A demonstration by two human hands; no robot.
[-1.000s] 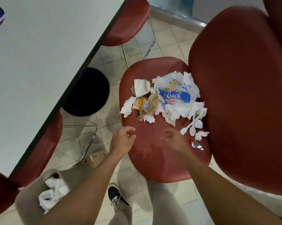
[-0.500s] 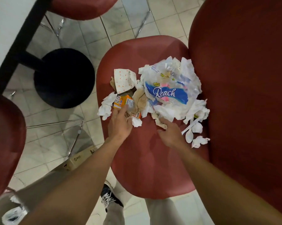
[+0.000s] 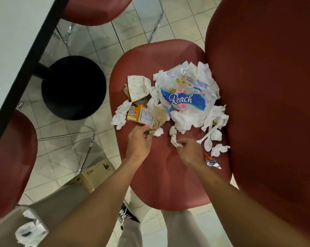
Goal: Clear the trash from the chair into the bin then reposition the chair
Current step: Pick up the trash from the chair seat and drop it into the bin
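Pinching crumpled tissues beside the "Reach" wrapper (image 3: 183,100) and "PICO" box (image 3: 95,174): both hands, left (image 3: 139,141), right (image 3: 190,151).

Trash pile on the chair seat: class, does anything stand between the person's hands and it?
Nothing visible does. The left hand already pinches a brown napkin at the pile's near edge, and the right hand pinches a white tissue.

smooth red chair seat (image 3: 161,175), crumpled paper tissues (image 3: 119,115), glossy plastic wrapper (image 3: 184,97)

Bare chair seat (image 3: 168,175) near side, trash pile (image 3: 177,104) beyond — backrest (image 3: 266,104) walls right
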